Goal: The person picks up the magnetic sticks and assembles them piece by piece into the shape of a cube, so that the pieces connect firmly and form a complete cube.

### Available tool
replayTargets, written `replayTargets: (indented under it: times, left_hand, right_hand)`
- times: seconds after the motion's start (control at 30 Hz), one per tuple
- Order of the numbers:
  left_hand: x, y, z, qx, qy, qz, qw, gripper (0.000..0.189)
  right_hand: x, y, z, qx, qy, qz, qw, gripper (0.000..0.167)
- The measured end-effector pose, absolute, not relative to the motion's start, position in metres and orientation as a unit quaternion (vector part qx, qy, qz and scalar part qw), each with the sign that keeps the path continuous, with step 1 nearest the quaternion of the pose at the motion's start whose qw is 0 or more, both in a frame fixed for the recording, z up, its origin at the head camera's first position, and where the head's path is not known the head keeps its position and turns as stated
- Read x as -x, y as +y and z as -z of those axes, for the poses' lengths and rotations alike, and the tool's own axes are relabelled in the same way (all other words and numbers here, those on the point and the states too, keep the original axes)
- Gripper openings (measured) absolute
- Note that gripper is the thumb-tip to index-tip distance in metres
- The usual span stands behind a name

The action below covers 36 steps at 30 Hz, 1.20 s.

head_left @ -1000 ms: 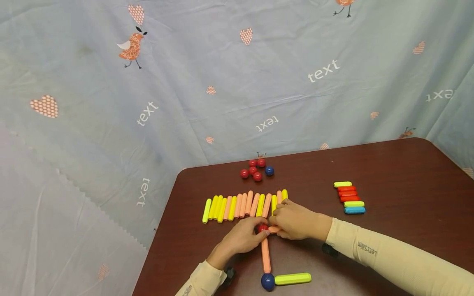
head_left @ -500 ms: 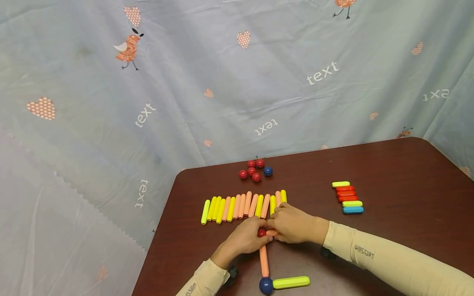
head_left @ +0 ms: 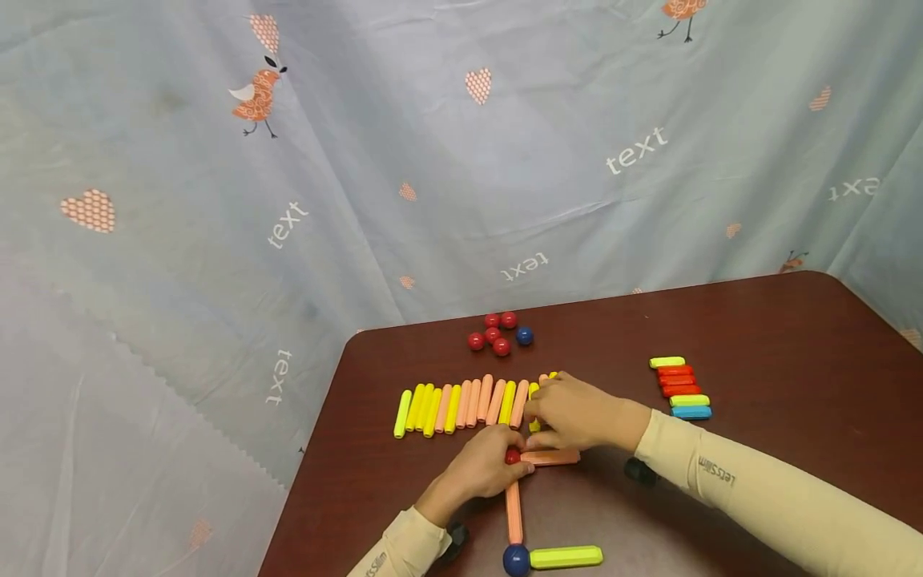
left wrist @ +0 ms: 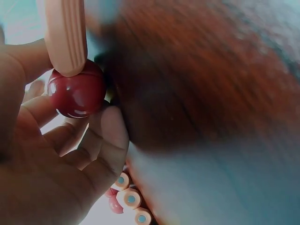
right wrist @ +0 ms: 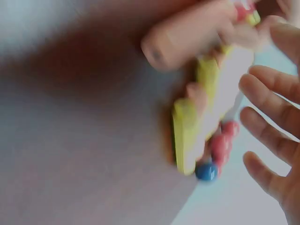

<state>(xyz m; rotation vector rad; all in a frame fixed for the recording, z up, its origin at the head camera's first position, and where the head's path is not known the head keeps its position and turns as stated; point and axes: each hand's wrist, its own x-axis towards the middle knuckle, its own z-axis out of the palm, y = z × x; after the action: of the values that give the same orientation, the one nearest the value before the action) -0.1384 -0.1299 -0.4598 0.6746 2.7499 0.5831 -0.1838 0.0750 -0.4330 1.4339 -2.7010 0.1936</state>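
My left hand (head_left: 479, 465) pinches a red ball (left wrist: 77, 91) between thumb and fingers. From that ball a peach stick (head_left: 513, 517) runs towards me to a dark blue ball (head_left: 516, 559). A lime stick (head_left: 566, 557) extends rightward from the blue ball. Another peach stick (head_left: 558, 457) lies to the right of the red ball, its left end at my left fingertips. My right hand (head_left: 577, 413) is just above and behind this stick, fingers spread and apart from it in the right wrist view. It hides the right end of the stick row.
Behind the hands lies a row of yellow and peach sticks (head_left: 464, 403). Farther back sit several red balls (head_left: 493, 335) and one blue ball (head_left: 525, 336). Short red sticks (head_left: 678, 381), lime ones and a blue one (head_left: 691, 413) lie at the right. A patterned cloth (head_left: 505, 160) hangs behind the table.
My right hand has let go of the right-hand peach stick and lifted slightly up and back, leaving it in view. My left hand has stayed at the red ball.
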Motion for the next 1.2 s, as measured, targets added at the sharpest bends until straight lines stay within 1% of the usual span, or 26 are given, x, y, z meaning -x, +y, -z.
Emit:
replayTargets:
  times: [0.1,0.2,0.37,0.47,0.67,0.87,1.03,1.2]
  left_hand:
    - [0.138,-0.131,0.459,-0.22,0.945,-0.203,0.129,0.016]
    - [0.137,-0.132,0.459,-0.212,0.945,-0.209,0.134,0.015]
    - [0.134,-0.133,0.46,-0.213,0.943,-0.219,0.134,0.015]
    - [0.133,-0.134,0.461,-0.212,0.942,-0.223,0.133,0.015]
    - [0.134,-0.135,0.461,-0.213,0.942,-0.225,0.127,0.014]
    - [0.135,-0.135,0.46,-0.216,0.941,-0.228,0.129,0.015]
    - [0.132,-0.134,0.461,-0.217,0.939,-0.23,0.137,0.015]
    - [0.133,-0.134,0.459,-0.221,0.939,-0.227,0.135,0.015]
  right_hand:
    - [0.203,0.08,0.422,-0.425,-0.901,-0.074,0.049,0.034]
    - [0.226,0.084,0.42,-0.378,-0.921,-0.077,0.049,0.033]
    - [0.258,0.088,0.43,-0.323,-0.941,-0.085,0.049,0.035]
    - [0.27,0.089,0.438,-0.295,-0.949,-0.1,0.045,0.041]
    - [0.283,0.078,0.443,-0.281,-0.953,-0.111,0.025,0.055]
    - [0.289,0.062,0.441,-0.284,-0.953,-0.103,-0.008,0.06]
    - [0.29,0.054,0.443,-0.275,-0.957,-0.079,-0.051,0.058]
    - [0.294,0.052,0.447,-0.273,-0.959,-0.052,-0.052,0.052]
